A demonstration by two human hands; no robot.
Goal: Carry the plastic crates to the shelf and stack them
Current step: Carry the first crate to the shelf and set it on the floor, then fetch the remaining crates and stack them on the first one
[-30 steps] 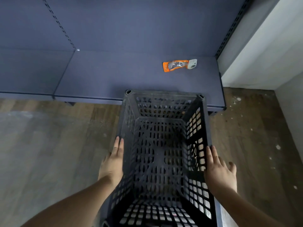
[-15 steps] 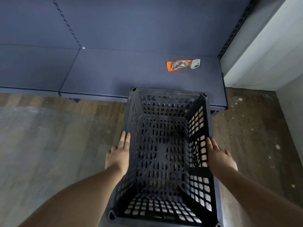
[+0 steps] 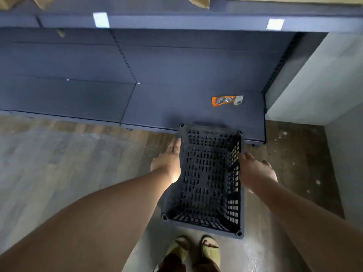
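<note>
A black perforated plastic crate (image 3: 206, 179) hangs open side up between my hands, over the floor in front of the shelf. My left hand (image 3: 169, 163) presses flat against its left wall. My right hand (image 3: 255, 169) presses against its right wall. The crate's far rim reaches the front edge of the low dark blue shelf base (image 3: 176, 107). The crate is empty inside.
A small orange and white packet (image 3: 226, 100) lies on the shelf base just beyond the crate. An upper shelf (image 3: 176, 22) with white labels runs overhead. A grey wall (image 3: 318, 85) closes the right side. My feet in sandals (image 3: 196, 250) stand on the wooden floor.
My arms have stretched out and the crate has moved away from my body toward the shelf edge. The view has pulled back, so the upper shelf and my feet now show.
</note>
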